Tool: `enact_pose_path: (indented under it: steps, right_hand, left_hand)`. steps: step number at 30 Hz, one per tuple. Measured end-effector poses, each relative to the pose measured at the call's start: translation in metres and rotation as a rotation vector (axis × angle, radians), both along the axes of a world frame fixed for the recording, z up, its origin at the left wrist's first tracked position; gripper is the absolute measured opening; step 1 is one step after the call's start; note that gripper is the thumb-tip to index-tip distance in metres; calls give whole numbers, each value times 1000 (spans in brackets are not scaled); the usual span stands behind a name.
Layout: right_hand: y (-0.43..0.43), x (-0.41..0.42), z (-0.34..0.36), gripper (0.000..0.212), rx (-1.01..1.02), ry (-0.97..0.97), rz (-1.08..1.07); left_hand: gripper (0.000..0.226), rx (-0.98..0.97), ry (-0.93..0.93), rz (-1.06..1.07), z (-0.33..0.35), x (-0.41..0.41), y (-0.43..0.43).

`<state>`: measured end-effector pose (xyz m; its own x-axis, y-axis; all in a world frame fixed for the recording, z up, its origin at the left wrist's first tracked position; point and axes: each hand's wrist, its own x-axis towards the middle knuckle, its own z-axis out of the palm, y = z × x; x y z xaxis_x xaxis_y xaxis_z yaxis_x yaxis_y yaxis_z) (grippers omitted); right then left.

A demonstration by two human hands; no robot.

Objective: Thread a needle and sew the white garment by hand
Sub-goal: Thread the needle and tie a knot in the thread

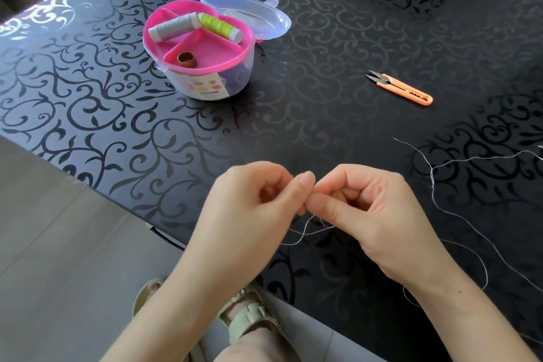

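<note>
White thread (432, 178) trails over the black table (323, 114). Left hand (249, 206) and right hand (370, 214) both pinch it where their fingertips meet, perhaps with a needle between.

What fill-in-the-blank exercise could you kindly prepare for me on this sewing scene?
1. The thread snips on the table have an ____ handle.
2. Beside the grey spool in the pink tray lies a ____ spool.
3. The clear lid of the sewing box is ____.
4. The left hand and right hand pinch a thin white ____.
Missing words: orange; green; open; thread.
</note>
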<state>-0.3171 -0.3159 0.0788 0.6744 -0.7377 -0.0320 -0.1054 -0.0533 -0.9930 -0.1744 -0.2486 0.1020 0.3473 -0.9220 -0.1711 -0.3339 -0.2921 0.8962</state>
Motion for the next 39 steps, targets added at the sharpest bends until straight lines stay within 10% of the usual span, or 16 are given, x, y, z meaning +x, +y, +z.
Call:
enact_pose_path:
  steps: [39]
  right_hand:
    - [-4, 3, -2, 16, 231, -83, -64]
  left_hand:
    - [30, -32, 25, -48, -1, 5, 3]
